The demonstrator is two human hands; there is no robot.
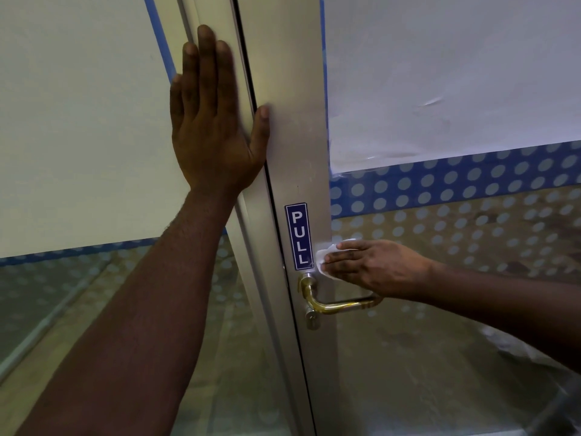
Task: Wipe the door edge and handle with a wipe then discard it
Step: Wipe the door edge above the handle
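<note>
A silver metal door edge (292,146) runs from top centre down to the bottom. It carries a blue PULL sticker (298,236) and, just below, a brass lever handle (339,305). My right hand (371,265) presses a white wipe (323,254) flat against the door edge, right of the sticker and just above the handle. My left hand (213,121) lies flat with fingers spread on the neighbouring frame, its thumb reaching across the dark gap onto the door edge. It holds nothing.
Frosted glass panels with a blue dotted band (456,180) sit on both sides of the frame. A white sheet (440,73) covers the upper right glass. A key cylinder (312,319) sits under the handle.
</note>
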